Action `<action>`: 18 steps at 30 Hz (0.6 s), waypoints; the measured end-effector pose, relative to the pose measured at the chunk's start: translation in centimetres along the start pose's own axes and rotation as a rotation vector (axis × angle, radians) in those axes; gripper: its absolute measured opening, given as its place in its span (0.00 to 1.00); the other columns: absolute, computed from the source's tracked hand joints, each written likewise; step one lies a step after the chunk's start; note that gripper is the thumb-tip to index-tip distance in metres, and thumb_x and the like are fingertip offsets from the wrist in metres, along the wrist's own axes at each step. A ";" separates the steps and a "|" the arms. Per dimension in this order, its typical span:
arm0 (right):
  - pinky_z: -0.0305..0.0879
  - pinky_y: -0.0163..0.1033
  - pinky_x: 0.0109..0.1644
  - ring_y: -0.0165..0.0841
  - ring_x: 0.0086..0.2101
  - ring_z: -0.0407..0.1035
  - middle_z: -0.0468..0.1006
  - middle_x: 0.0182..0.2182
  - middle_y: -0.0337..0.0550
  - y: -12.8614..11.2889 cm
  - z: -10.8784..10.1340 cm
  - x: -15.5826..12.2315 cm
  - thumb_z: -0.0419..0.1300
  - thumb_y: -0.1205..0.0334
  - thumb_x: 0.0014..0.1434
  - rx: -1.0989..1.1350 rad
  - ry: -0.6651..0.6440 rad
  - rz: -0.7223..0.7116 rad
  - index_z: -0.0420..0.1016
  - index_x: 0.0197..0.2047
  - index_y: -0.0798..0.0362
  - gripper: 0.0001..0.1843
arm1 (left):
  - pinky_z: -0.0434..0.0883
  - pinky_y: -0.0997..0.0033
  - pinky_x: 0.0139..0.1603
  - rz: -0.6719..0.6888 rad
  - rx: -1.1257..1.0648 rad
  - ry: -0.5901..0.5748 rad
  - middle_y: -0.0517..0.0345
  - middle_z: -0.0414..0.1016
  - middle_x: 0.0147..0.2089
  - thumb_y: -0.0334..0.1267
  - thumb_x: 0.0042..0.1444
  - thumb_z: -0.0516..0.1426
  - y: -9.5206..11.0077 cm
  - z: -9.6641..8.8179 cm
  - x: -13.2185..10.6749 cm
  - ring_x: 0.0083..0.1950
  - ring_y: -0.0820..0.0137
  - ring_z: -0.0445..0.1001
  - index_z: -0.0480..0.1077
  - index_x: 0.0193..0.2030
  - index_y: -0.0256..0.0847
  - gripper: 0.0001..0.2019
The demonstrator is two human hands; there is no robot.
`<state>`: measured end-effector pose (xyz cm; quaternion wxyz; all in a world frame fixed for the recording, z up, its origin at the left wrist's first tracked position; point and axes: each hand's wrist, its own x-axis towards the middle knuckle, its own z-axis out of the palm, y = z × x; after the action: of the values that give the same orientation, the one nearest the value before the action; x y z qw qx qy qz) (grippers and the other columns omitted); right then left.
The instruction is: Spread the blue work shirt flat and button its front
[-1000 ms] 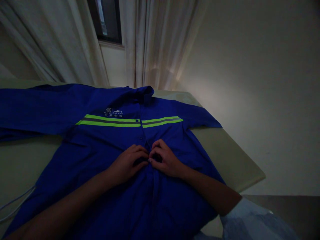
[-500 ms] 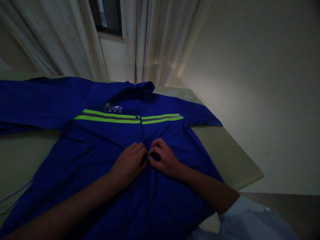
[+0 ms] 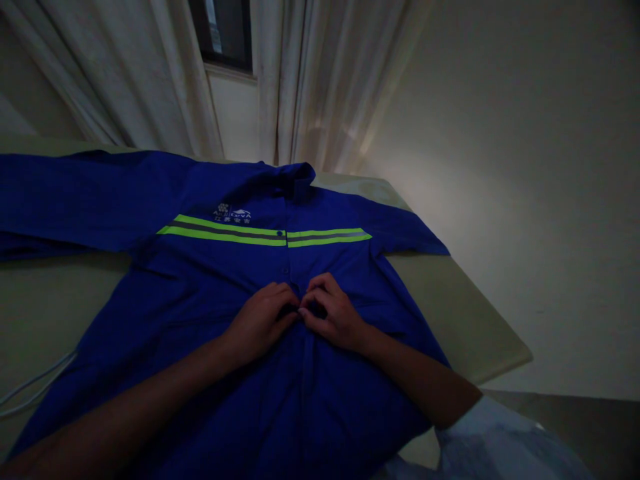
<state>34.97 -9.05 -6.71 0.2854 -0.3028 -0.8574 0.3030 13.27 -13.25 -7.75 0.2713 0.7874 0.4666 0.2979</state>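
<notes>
Under your hands: blue work shirt (image 3: pixel 210 280), flat on table (image 3: pixel 450 307).
Left hand (image 3: pixel 260 327): pinching placket.
Right hand (image 3: pixel 333 317): pinching placket, fingertips touching left.

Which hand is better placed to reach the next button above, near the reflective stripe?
Probably the left hand: the button sits just above its fingers, on its side of the blue work shirt. The right hand is nearly as close.

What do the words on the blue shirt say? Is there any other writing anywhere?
White logo on the chest of the shirt, above the green stripes: a small emblem with two short lines of writing, too small and blurred to read.
Window behind the curtains: a pale strip shows, but no writing can be made out.
No other writing shows.
</notes>
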 end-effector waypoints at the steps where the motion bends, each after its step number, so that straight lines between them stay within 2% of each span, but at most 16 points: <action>1: 0.72 0.42 0.52 0.37 0.46 0.70 0.71 0.49 0.47 -0.1 0.0 0.0 0.64 0.61 0.66 -0.013 -0.005 0.003 0.75 0.44 0.49 0.04 | 0.68 0.63 0.47 0.000 0.013 0.005 0.58 0.75 0.42 0.29 0.66 0.58 0.0 0.1 0.0 0.45 0.64 0.72 0.71 0.40 0.43 0.05; 6: 0.71 0.42 0.51 0.36 0.46 0.69 0.71 0.48 0.46 -0.2 0.0 0.3 0.65 0.62 0.65 0.034 -0.034 0.049 0.76 0.43 0.49 0.04 | 0.69 0.63 0.46 -0.017 0.100 0.021 0.58 0.74 0.40 0.29 0.65 0.59 -0.2 0.5 -0.2 0.44 0.63 0.73 0.70 0.38 0.43 0.05; 9: 0.71 0.38 0.43 0.32 0.39 0.69 0.70 0.46 0.44 0.0 -0.1 0.7 0.67 0.61 0.64 0.139 -0.046 0.108 0.77 0.41 0.50 0.04 | 0.69 0.63 0.44 -0.010 0.128 0.030 0.58 0.75 0.40 0.31 0.67 0.60 -0.3 0.5 -0.4 0.44 0.64 0.74 0.72 0.39 0.43 0.04; 12: 0.68 0.35 0.36 0.28 0.33 0.67 0.71 0.45 0.42 0.6 -0.2 0.9 0.70 0.58 0.63 0.204 -0.002 0.202 0.76 0.44 0.51 0.11 | 0.71 0.62 0.49 0.058 0.186 0.081 0.56 0.78 0.46 0.37 0.72 0.57 -0.1 0.6 -0.6 0.47 0.64 0.75 0.74 0.46 0.42 0.05; 15: 0.64 0.33 0.31 0.26 0.29 0.65 0.72 0.41 0.38 1.1 -0.3 0.8 0.74 0.55 0.58 0.255 0.004 0.309 0.71 0.49 0.50 0.21 | 0.71 0.60 0.48 0.138 0.384 0.089 0.53 0.78 0.45 0.40 0.74 0.53 0.3 0.6 -0.7 0.45 0.63 0.74 0.75 0.46 0.40 0.10; 18: 0.64 0.33 0.32 0.26 0.30 0.66 0.72 0.40 0.37 1.3 -0.3 0.7 0.73 0.56 0.60 0.235 -0.014 0.278 0.71 0.46 0.50 0.18 | 0.68 0.59 0.41 0.219 0.610 0.047 0.52 0.75 0.39 0.37 0.75 0.52 1.0 0.7 -0.6 0.41 0.62 0.72 0.75 0.41 0.39 0.13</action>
<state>35.19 -7.64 -7.25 0.2680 -0.3809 -0.7679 0.4398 14.08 -14.28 -7.63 -0.0218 0.8709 0.4529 0.1898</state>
